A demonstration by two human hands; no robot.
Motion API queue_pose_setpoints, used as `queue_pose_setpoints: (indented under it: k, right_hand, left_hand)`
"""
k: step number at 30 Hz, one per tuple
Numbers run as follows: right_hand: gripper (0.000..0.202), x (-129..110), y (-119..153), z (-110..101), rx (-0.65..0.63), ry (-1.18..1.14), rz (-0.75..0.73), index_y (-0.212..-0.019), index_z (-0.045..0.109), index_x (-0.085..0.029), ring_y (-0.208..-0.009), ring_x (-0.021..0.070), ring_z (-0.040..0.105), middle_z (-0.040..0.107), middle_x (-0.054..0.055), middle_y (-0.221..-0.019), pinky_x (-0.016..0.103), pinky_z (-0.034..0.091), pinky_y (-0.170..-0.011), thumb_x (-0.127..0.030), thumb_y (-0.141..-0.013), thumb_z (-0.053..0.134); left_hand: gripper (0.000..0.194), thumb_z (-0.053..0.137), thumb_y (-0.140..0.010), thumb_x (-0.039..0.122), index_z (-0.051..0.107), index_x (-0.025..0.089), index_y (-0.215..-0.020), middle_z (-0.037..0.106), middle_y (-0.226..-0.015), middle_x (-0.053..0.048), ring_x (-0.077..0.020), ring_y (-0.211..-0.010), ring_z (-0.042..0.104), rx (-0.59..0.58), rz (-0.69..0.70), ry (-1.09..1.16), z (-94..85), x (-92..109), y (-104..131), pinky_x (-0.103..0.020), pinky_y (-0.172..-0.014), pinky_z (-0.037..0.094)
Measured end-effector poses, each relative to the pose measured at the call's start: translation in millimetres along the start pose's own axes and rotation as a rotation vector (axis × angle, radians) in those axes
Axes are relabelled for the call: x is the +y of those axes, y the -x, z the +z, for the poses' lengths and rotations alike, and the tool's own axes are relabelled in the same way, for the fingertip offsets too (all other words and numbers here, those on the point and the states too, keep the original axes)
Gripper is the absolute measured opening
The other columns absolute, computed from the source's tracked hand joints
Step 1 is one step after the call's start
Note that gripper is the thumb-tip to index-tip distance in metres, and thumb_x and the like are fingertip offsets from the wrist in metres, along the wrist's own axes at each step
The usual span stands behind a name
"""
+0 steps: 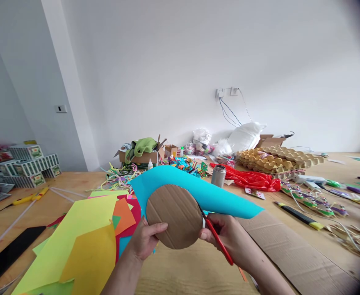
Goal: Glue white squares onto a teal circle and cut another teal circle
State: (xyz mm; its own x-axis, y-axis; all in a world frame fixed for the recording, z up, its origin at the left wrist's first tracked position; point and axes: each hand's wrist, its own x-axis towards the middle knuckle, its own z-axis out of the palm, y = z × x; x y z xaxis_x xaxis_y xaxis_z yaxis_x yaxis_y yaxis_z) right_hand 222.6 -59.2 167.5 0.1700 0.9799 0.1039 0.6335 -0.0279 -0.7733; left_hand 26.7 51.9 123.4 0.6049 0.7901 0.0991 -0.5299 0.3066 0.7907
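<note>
My left hand [146,237] grips the left edge of a round cardboard disc [174,217], thumb on its face. Behind the disc, and larger than it, is a sheet of bright blue paper [167,177] that bends away to the right. Red-handled scissors [218,239] are in my right hand [224,234], at the disc's right edge. Their blades lie along the rim where disc and paper meet, partly hidden by the paper. Below the disc, bare tabletop shows.
Coloured paper sheets [75,221] lie at left, near a black phone-like slab [12,252]. A cardboard strip [297,254] and a utility knife [299,215] lie at right. Behind stand a metal bottle [218,177], a red plastic bag [254,179] and egg trays [272,160].
</note>
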Motion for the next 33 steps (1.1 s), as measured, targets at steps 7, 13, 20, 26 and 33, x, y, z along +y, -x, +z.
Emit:
queue_pose_setpoints:
  k: [7,13,20,26,33]
  right_hand:
    - [0.059,0.7,-0.1,0.1,0.001,-0.013,-0.010,-0.058,0.041,-0.020,-0.053,0.0100,0.026,0.031,-0.005,-0.055,0.024,0.018,-0.046,-0.076,-0.065,0.060]
    - [0.060,1.6,-1.1,-0.4,-0.002,-0.012,0.025,-0.058,0.040,-0.020,-0.052,0.0099,0.027,0.032,-0.005,-0.054,0.024,0.018,-0.046,-0.076,-0.064,0.060]
    - [0.060,1.6,0.4,-0.8,-0.022,-0.024,0.005,-0.060,0.041,-0.020,-0.053,0.0099,0.028,0.032,-0.005,-0.056,0.024,0.019,-0.046,-0.077,-0.064,0.060]
    - [0.061,2.7,0.3,0.0,-0.027,-0.057,-0.006,-0.060,0.041,-0.020,-0.053,0.0097,0.026,0.031,-0.005,-0.056,0.024,0.018,-0.046,-0.077,-0.064,0.060]
    - [0.062,0.8,0.0,-0.8,-0.052,-0.098,-0.066,-0.060,0.040,-0.020,-0.052,0.0089,0.024,0.029,-0.005,-0.055,0.024,0.015,-0.045,-0.079,-0.066,0.056]
  left_hand:
    - [0.072,0.080,-0.059,0.018,0.058,0.018,-0.127,0.071,-0.107,-0.013,-0.0348,-0.114,0.057,-0.004,0.004,-0.005,1.2,1.4,0.5,-0.045,-0.097,0.044]
    - [0.072,0.081,-0.058,0.019,0.058,0.017,-0.127,0.072,-0.105,-0.012,-0.0348,-0.112,0.059,0.002,-0.008,-0.011,-0.6,1.7,0.3,-0.045,-0.096,0.045]
    - [0.072,0.081,-0.058,0.020,0.059,0.016,-0.126,0.070,-0.109,-0.013,-0.0351,-0.114,0.057,-0.024,0.010,-0.040,-0.5,2.6,1.0,-0.045,-0.098,0.043]
    - [0.071,0.080,-0.059,0.020,0.059,0.015,-0.126,0.070,-0.108,-0.014,-0.0353,-0.111,0.059,-0.030,-0.014,-0.046,-3.0,1.6,0.1,-0.045,-0.095,0.045]
    - [0.072,0.080,-0.057,0.020,0.059,0.016,-0.126,0.071,-0.106,-0.013,-0.0350,-0.113,0.057,-0.032,-0.038,-0.028,-2.4,2.2,0.1,-0.045,-0.096,0.045]
